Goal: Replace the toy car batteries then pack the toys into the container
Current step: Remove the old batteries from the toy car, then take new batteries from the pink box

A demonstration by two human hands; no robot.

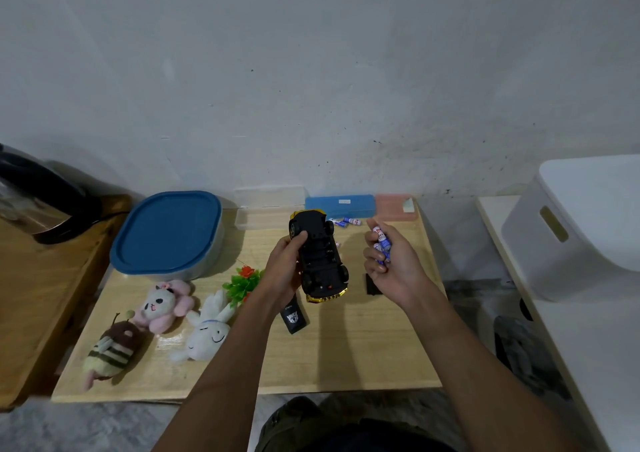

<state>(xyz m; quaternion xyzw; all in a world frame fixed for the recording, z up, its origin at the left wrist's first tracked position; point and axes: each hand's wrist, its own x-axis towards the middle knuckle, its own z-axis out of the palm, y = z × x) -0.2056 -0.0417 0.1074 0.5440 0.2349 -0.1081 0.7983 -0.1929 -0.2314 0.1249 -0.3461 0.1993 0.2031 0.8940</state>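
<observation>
My left hand (284,268) grips a yellow toy car (320,258) turned upside down above the wooden table (346,354); its black underside faces up with the battery bay uncovered. To the car's right my right hand (389,261) holds several blue-and-white batteries (382,243) in its curled fingers. More batteries (348,222) lie on the table behind the car. A small black cover (372,283) lies under my right hand. A grey container with a blue lid (168,231) stands at the back left.
A bee plush (109,349), a pink panda plush (162,304), a white rabbit plush (207,330) and a small plastic plant (242,280) lie at the left. A black remote (294,316) lies in front. Clear, blue and pink cases (339,205) line the wall. A kettle (38,198) is far left, a white bin (585,223) right.
</observation>
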